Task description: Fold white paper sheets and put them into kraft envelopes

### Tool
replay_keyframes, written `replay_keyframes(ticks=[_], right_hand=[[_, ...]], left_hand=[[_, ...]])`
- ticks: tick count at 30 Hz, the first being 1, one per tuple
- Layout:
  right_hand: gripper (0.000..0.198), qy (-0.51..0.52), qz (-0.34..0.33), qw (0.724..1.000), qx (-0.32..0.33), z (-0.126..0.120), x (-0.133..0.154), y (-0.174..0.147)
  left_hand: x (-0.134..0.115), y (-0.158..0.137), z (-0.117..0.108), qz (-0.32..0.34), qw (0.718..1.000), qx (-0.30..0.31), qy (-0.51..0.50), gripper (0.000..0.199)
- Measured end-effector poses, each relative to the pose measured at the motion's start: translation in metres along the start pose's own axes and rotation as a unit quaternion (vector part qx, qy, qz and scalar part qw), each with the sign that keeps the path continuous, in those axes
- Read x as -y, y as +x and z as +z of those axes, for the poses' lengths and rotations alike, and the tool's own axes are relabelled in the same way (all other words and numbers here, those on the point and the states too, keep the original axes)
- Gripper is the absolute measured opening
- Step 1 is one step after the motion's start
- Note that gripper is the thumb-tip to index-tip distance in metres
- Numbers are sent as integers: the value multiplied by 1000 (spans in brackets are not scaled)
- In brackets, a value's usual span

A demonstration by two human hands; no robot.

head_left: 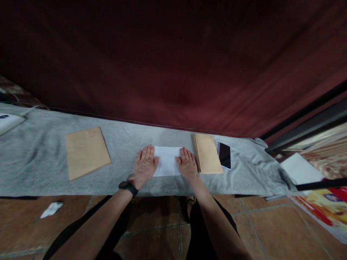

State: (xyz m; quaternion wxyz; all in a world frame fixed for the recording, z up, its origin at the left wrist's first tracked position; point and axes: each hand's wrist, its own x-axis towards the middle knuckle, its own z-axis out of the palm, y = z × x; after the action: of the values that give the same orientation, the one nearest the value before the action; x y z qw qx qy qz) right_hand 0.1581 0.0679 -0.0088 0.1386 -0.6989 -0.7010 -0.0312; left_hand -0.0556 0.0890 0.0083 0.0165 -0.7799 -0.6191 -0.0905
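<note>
A white sheet of paper (167, 161) lies flat on the grey cloth in front of me. My left hand (145, 162) rests on its left edge, fingers stretched out and pointing away from me. Over the right edge lies my right hand (188, 161), also flat with its fingers extended. Just right of that hand is a stack of brown envelopes (210, 154). Farther to the left, a single brown envelope (87, 152) sits at a slight angle, with a faint reddish mark near its top corner.
A phone (224, 156) lies beside the stack on the grey cloth (121, 137). A dark red curtain (173, 72) hangs behind. At far left is a white device (9, 122) with a cable. A crumpled white tissue (51, 209) lies on the tiled floor; a colourful box (325, 207) stands at right.
</note>
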Motion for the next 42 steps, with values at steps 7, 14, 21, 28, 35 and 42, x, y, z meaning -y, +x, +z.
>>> replay_keyframes(ticks=[7, 14, 21, 28, 35, 42], right_hand=[[54, 0, 29, 1000, -11, -4, -5, 2], [52, 51, -48, 997, 19, -12, 20, 9], [50, 54, -64, 995, 46, -6, 30, 11], [54, 33, 26, 999, -4, -8, 12, 12], [57, 51, 100, 994, 15, -21, -1, 17], [55, 71, 141, 987, 20, -17, -5, 22]], left_hand=[[0, 0, -7, -73, 997, -10, 5, 64], [-30, -2, -12, 119, 992, -18, -40, 59], [-38, -1, -1, 88, 995, 18, -31, 58], [-20, -5, -13, -26, 999, 7, -17, 64], [12, 8, -24, -69, 981, 28, -181, 61], [24, 21, -17, -189, 918, 26, -348, 78]])
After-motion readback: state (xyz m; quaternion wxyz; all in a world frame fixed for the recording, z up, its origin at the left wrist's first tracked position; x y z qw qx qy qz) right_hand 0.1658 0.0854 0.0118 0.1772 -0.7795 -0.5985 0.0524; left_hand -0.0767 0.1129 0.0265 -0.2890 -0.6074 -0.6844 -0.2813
